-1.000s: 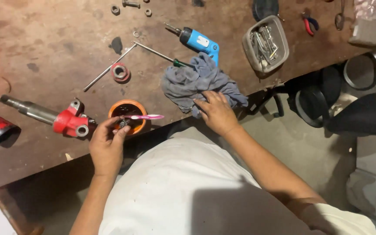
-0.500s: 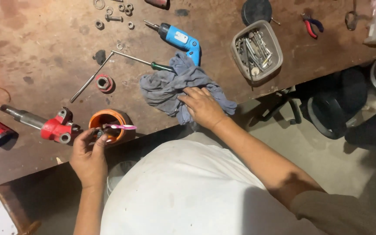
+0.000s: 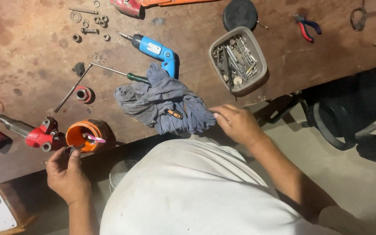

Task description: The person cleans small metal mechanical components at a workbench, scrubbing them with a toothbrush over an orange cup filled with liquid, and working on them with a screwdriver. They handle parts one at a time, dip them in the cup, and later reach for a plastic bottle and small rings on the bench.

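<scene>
My left hand (image 3: 67,172) pinches a small dark metal part (image 3: 69,151) at the bench's near edge, just below an orange cup (image 3: 83,134) with a pink-handled tool (image 3: 96,139) in it. My right hand (image 3: 236,123) rests with loosely curled fingers at the right end of a grey-blue rag (image 3: 164,102), touching its edge. A small orange and black piece (image 3: 174,114) lies on the rag.
On the brown workbench (image 3: 31,74) lie a blue power screwdriver (image 3: 155,50), a green-handled screwdriver (image 3: 120,73), a grey tray of bits (image 3: 238,59), a red clamp part (image 3: 33,134), loose nuts (image 3: 97,21), red pliers (image 3: 306,27). Black chair (image 3: 349,113) at right.
The view has shifted, so everything sits further right and lower. My right hand slid from the rag's middle to its right edge. My left hand dropped below the orange cup.
</scene>
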